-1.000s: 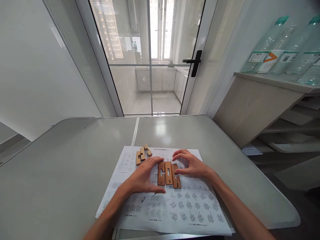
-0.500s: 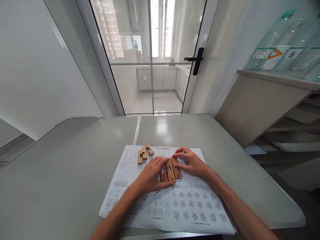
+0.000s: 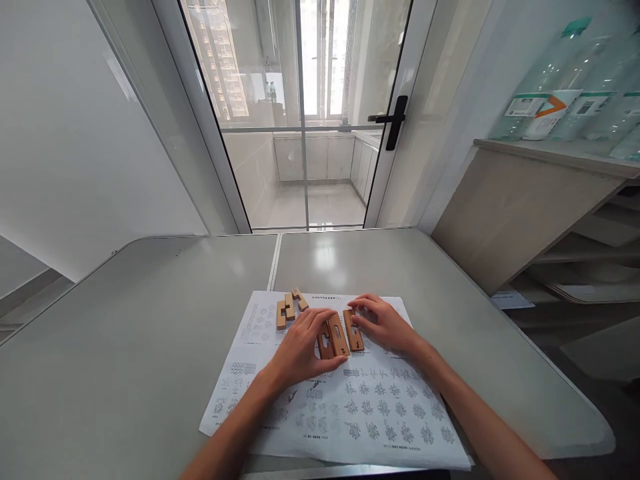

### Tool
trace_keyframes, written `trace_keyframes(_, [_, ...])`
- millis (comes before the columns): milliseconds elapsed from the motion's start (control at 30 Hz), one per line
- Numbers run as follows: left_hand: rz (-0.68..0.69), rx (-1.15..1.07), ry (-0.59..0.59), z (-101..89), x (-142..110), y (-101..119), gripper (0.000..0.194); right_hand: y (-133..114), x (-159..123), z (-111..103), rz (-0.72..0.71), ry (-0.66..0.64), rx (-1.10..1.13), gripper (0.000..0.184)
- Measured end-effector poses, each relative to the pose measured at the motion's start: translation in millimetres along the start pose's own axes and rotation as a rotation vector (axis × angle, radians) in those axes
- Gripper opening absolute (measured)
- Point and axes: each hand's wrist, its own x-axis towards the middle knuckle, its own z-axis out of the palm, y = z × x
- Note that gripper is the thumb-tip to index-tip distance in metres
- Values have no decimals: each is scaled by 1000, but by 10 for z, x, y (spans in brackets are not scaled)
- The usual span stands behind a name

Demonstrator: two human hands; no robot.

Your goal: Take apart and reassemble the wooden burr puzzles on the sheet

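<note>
glass-paned door [image 3: 330, 153] behind a grey table [image 3: 150, 347]; on it, a printed diagram sheet [image 3: 390, 427]. left hand [image 3: 300, 347], part-open, grips slotted wooden piece "2" [image 3: 339, 335] end to end; right hand [image 3: 383, 323], fingers loosely curved, touches slotted wooden piece "3" [image 3: 354, 331], just beside.

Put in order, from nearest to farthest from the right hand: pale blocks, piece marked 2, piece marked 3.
From the right hand:
1. Piece marked 3: at its fingertips.
2. Piece marked 2: left of piece 3.
3. Pale blocks: farther left.
</note>
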Motion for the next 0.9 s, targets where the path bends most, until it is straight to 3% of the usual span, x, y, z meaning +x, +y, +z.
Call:
trace_keyframes(100, [-31,-2,32,0,-4,-2,77,-27,-8,-18,-2,-1,25,30])
trace_keyframes(300, [-31,3,56,-10,-3,25,76,-93,-19,-112,-132,-128,42,65])
trace_keyframes(567, [-25,-10,75,0,7,14,75,-71,-3,-47,-147,-108,-27,46])
trace_keyframes(900, [-41,7,149,6,6,-2,71,-42,-12,31,1,-25,-76,39])
